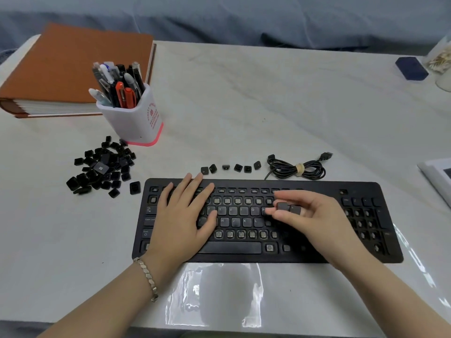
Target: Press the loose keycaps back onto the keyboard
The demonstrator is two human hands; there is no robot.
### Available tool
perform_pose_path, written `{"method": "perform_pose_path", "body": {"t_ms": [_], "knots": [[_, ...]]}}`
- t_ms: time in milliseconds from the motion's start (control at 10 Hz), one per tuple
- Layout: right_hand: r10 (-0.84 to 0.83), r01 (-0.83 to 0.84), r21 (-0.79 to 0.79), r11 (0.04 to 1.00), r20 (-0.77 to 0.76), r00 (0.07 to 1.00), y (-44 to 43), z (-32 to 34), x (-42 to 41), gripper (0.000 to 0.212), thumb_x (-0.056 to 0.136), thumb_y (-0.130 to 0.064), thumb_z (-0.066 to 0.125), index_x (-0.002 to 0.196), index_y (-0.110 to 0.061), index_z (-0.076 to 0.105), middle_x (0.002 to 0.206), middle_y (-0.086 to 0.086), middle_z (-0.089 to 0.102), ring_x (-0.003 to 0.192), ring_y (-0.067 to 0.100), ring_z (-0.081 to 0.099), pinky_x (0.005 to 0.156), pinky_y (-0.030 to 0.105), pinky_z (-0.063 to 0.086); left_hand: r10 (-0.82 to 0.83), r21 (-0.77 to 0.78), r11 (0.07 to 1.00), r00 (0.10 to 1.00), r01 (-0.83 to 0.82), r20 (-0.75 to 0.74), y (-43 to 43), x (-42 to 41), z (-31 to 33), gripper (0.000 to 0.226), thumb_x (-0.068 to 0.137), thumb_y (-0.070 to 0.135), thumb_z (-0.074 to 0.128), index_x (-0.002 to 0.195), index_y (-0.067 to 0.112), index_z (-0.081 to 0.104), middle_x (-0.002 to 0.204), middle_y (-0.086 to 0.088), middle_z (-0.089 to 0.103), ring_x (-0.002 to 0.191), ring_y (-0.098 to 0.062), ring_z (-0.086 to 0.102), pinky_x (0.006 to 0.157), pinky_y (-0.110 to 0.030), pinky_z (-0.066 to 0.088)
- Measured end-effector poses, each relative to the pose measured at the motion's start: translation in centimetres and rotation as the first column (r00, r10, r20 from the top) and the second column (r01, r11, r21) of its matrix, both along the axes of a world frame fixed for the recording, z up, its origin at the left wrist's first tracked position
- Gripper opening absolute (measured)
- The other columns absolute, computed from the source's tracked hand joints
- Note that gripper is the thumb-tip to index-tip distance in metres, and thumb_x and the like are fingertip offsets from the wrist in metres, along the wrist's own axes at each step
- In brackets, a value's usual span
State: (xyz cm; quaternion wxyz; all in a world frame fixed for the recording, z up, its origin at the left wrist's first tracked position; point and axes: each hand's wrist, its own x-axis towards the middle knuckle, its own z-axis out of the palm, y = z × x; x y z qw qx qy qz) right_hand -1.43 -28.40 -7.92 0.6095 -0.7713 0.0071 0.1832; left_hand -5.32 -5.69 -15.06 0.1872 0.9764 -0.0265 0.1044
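Keyboard (268, 258): black, along the near edge of the table (268, 106), many sockets bare.
Left hand (185, 215): flat, fingers straight, on left keys.
Right hand (314, 215): pinches two keycaps (289, 208) beside P.
Keycap pile (102, 167): left, off keyboard's edge.

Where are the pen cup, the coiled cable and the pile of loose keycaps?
pen cup (129, 123): head view, white front wall.
coiled cable (283, 170): head view, loops beside the tie.
pile of loose keycaps (102, 167): head view, the pile's middle.

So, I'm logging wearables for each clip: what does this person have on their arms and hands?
Both forearms are bare, no sleeves in view. The left wrist carries a silver-toned metal bracelet of angular links. The left hand and right hand show no gloves or rings.
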Motion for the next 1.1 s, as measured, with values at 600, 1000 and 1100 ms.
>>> {"method": "perform_pose_path", "body": {"t_ms": [600, 1000, 1100], "knots": [[0.118, -0.089, -0.124, 0.988, 0.255, 0.960, 0.0, -1.8, -1.0, 0.034, 0.065, 0.000, 0.078, 0.076, -0.031, 0.069, 0.064, -0.007, 0.057, 0.055, 0.006, 0.046, 0.057, 0.011, 0.040, 0.000, 0.009, 1.000, 1.000, 0.000, 0.005, 0.0, 0.0, 0.1, 0.049, 0.087, 0.040, 0.042, 0.126, 0.017, 0.060, 0.140, -0.006, 0.050, 0.134, -0.023, 0.039, 0.111, -0.042, 0.019], [0.136, 0.007, -0.340, 0.940, 0.395, 0.908, -1.1, -4.2, -1.1, 0.043, 0.066, 0.000, 0.079, 0.074, -0.038, 0.062, 0.073, -0.009, 0.060, 0.076, 0.004, 0.055, 0.064, 0.006, 0.039, 0.008, 0.018, 1.000, 1.000, -0.008, 0.004, -0.1, 0.0, 0.1, 0.049, 0.087, 0.040, 0.042, 0.126, 0.017, 0.060, 0.139, -0.007, 0.051, 0.133, -0.025, 0.041, 0.111, -0.043, 0.020], [0.136, 0.006, -0.353, 0.936, 0.374, 0.918, -0.8, -4.4, -1.2, 0.031, 0.066, -0.001, 0.079, 0.078, -0.028, 0.068, 0.072, -0.013, 0.058, 0.076, 0.000, 0.054, 0.068, 0.003, 0.037, 0.010, 0.014, 1.000, 1.000, -0.011, 0.001, -0.1, 0.0, 0.2, 0.049, 0.087, 0.040, 0.042, 0.126, 0.017, 0.060, 0.139, -0.007, 0.051, 0.133, -0.025, 0.041, 0.111, -0.043, 0.019]]}}
